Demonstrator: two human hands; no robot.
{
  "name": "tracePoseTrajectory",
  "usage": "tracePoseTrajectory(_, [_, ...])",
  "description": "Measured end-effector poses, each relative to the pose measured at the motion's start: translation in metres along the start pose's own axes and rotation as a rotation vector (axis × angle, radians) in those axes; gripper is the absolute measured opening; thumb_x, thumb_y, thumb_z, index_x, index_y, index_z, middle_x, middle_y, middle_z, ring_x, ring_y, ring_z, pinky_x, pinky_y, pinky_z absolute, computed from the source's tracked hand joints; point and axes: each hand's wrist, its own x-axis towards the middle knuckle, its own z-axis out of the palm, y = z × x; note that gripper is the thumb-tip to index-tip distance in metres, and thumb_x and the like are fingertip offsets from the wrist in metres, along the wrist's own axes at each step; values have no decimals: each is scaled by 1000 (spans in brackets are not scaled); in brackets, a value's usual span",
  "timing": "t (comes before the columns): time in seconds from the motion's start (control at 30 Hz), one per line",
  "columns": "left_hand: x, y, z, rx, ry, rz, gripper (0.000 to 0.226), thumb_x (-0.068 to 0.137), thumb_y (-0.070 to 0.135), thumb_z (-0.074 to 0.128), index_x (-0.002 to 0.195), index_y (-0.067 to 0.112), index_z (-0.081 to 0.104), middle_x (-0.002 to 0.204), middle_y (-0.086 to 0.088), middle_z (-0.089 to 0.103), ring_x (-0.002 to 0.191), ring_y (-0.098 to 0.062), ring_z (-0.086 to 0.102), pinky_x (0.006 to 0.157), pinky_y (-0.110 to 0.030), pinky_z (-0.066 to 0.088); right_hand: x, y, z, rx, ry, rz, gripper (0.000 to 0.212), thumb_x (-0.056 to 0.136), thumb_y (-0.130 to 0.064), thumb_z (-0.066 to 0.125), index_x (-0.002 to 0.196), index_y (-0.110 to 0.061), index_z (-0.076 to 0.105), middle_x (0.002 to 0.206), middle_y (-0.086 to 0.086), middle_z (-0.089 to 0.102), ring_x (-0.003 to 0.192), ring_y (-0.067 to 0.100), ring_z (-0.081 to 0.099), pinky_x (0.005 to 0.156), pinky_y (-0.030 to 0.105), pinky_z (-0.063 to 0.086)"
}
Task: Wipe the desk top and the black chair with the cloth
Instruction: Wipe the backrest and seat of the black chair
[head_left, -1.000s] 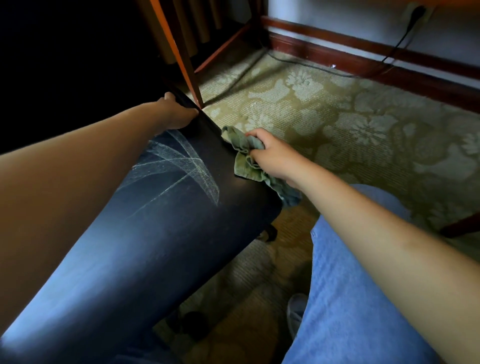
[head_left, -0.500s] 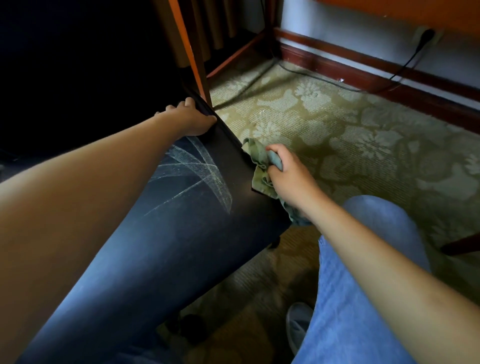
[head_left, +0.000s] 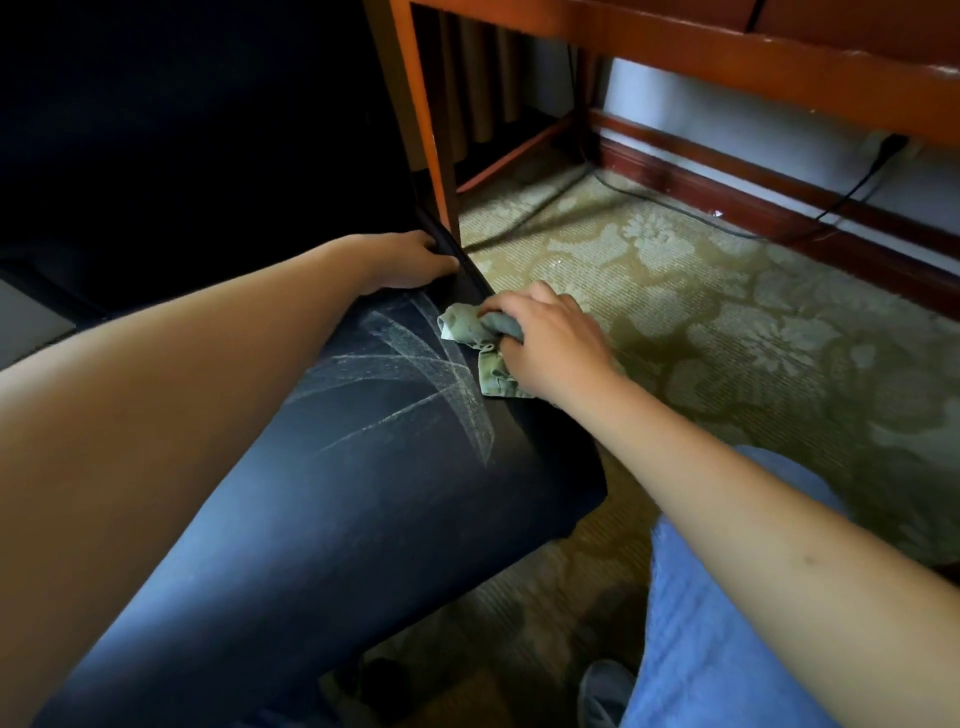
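Note:
The black chair (head_left: 332, 499) fills the lower left, its dark surface streaked with pale wipe marks. My left hand (head_left: 400, 260) grips its far edge, fingers curled over the rim. My right hand (head_left: 550, 338) holds a crumpled green cloth (head_left: 478, 343) and presses it onto the chair's right edge, just beside the streaks. Part of the cloth is hidden under my fingers. The orange-brown desk (head_left: 727, 57) shows only as a frame and a leg above and behind the chair; its top is out of view.
A patterned green carpet (head_left: 727, 322) covers the floor to the right. A black cable (head_left: 675, 208) runs along the dark red skirting board to a wall plug (head_left: 893, 145). My blue-clad knee (head_left: 727, 623) and a shoe (head_left: 605, 691) are at the bottom right.
My right hand has carried the cloth up from the chair's side onto its upper edge, nearer my left hand. The view has tilted up, showing more of the desk frame.

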Motion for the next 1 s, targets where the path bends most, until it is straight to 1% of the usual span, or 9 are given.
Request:
tracePoseTrajectory(0.13, [-15, -38, -10, -54, 59, 49, 55, 104, 46, 49, 153, 22, 44, 155, -7, 44, 141, -29, 42, 116, -37, 31, 11, -3, 0, -58, -4, -42, 46, 96, -20, 51, 134, -45, 54, 126, -8, 48, 111, 23, 47, 95, 38, 40])
tracePoseTrajectory(0.2, [-23, -65, -11, -17, 108, 30, 52, 104, 43, 50, 151, 21, 47, 154, -8, 46, 140, -30, 43, 115, -35, 32, 10, 0, -5, -70, -63, -98, 48, 94, -27, 51, 139, -45, 51, 134, -11, 46, 118, 22, 45, 99, 37, 38])
tracePoseTrajectory(0.3, [-28, -104, -12, 26, 107, 8, 48, 104, 41, 50, 149, 25, 49, 155, -7, 46, 140, -30, 44, 114, -35, 34, 7, 9, -15, -111, -229, -186, 53, 95, -36, 51, 145, -49, 43, 152, -13, 33, 134, 21, 33, 111, 41, 30])
tracePoseTrajectory(0.37, [-31, -121, -14, 33, 98, 5, 46, 105, 40, 49, 149, 30, 49, 157, -5, 43, 141, -29, 43, 117, -36, 33, 7, 11, -16, -134, -277, -202, 49, 100, -38, 47, 147, -50, 39, 158, -14, 26, 141, 23, 25, 113, 47, 29])
tracePoseTrajectory(0.4, [-32, -126, -13, 21, 88, 6, 45, 105, 39, 49, 149, 31, 49, 158, -3, 41, 143, -29, 41, 118, -36, 31, 8, 11, -15, -148, -281, -206, 47, 102, -37, 44, 147, -50, 38, 158, -14, 25, 140, 24, 25, 111, 48, 33])
tracePoseTrajectory(0.5, [-30, -132, -9, -4, 71, 10, 45, 106, 37, 47, 151, 35, 46, 162, -1, 36, 147, -27, 35, 121, -36, 25, 20, 2, -13, -220, -270, -237, 47, 104, -31, 38, 147, -49, 36, 154, -14, 29, 131, 26, 33, 101, 47, 41])
tracePoseTrajectory(0.6, [-26, -137, -7, 7, 49, 0, 44, 108, 37, 42, 152, 40, 41, 164, -1, 30, 150, -28, 28, 125, -38, 19, 48, -15, -8, -298, -240, -211, 49, 102, -25, 37, 146, -46, 38, 151, -8, 34, 127, 28, 36, 102, 46, 37])
tracePoseTrajectory(0.8, [-22, -149, -4, -12, 77, -15, 45, 110, 30, 36, 154, 39, 38, 166, -2, 26, 153, -24, 21, 125, -34, 11, 93, -81, 26, -451, -118, -177, 47, 91, -14, 49, 132, -38, 52, 134, 0, 45, 120, 33, 42, 96, 46, 36])
tracePoseTrajectory(1.0, [-25, -152, -1, -40, 137, -47, 46, 109, 24, 35, 154, 35, 40, 166, -4, 26, 152, -24, 23, 122, -29, 16, 88, -120, 55, -430, -70, -400, 41, 93, -20, 52, 131, -38, 55, 130, 0, 48, 114, 32, 45, 94, 43, 35])
